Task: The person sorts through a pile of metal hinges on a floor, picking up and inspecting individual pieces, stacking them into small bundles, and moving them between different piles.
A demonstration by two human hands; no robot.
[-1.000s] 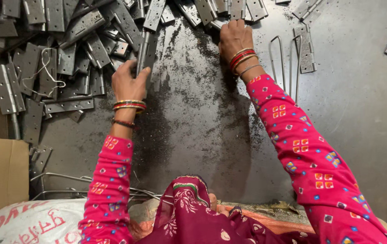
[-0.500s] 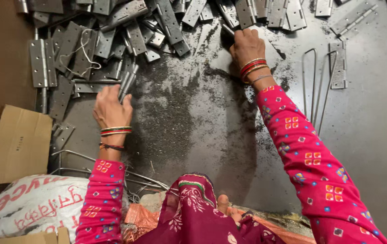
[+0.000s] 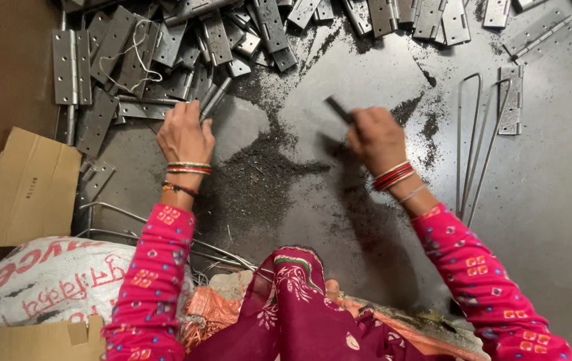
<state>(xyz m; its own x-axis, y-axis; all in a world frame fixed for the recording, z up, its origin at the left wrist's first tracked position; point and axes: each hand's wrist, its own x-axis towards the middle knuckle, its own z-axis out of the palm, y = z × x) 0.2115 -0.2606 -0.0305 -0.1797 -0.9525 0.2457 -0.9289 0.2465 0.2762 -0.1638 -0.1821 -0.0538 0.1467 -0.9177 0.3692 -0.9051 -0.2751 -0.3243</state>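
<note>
Fingers of the right hand clench a dark metal piece mid-frame; the left hand grips a hinge at the pile's edge. Sharp edges could nick skin.

The hinges are dull steel grey, lying on a darker grey sheet dusted with black filings. The sleeves are hot pink — dotted with small yellow and white squares. Bangles run red and gold. Cardboard is plain tan, and the sack — white with red lettering.
</note>
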